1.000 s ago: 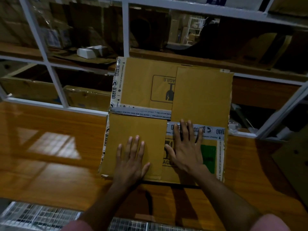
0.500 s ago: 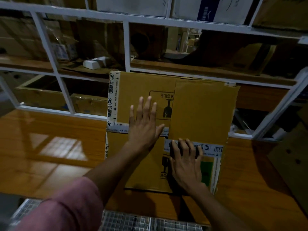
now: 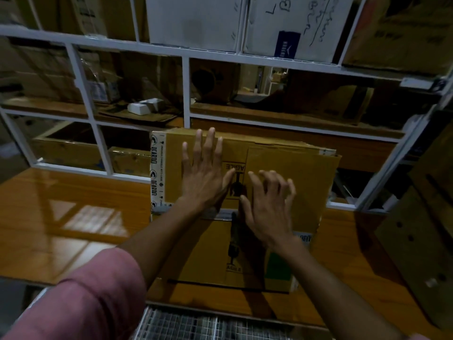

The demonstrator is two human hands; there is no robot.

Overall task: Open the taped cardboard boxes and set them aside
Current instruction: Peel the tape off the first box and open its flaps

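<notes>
A brown cardboard box point(image 3: 289, 182) lies on the wooden table, its top flaps closed and interleaved, with strips of white printed tape point(image 3: 157, 168) along the left edge and across the middle. My left hand point(image 3: 206, 175) lies flat with spread fingers on the far left flap, fingertips close to the box's far edge. My right hand point(image 3: 267, 204) hovers over or lightly touches the middle of the box, fingers spread and slightly bent, holding nothing.
The glossy wooden table point(image 3: 73, 217) stretches to the left. A white metal shelf frame point(image 3: 186, 94) stands right behind the box, holding cartons and a small white box point(image 3: 144, 106). A flat cardboard sheet point(image 3: 421, 231) leans at the right. Wire mesh point(image 3: 196, 325) sits below the table's near edge.
Both hands slid forward over the box top: the left from the near flap to the far flap, the right off the tape strip to the middle. The camera tilted up.
</notes>
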